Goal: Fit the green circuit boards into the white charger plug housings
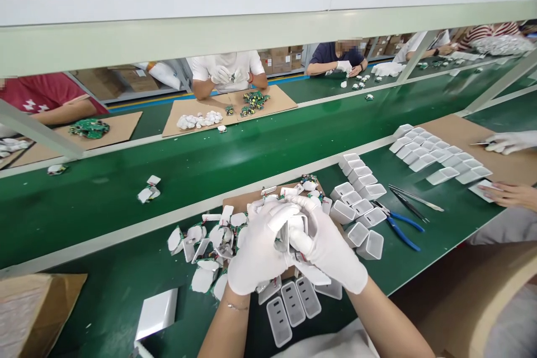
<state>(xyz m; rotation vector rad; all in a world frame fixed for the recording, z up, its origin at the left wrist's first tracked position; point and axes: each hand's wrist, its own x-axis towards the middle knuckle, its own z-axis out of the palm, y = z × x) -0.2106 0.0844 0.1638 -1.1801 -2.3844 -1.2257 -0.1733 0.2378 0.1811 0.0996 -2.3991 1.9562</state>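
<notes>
Both of my hands wear white gloves and meet at the middle of the bench. My left hand and my right hand are closed around one white plastic housing, whose open end faces me. Fingers of the right hand lie at its opening, and the contents are mostly hidden. Below the hands stand white slotted covers in a row. To the left lie many small circuit boards with white pads, and more show behind the gloves.
White open boxes stand right of my hands, beside blue-handled pliers and tweezers. A white block and a carton are at left. A co-worker's hands are at right. Beyond runs a green belt under a shelf beam.
</notes>
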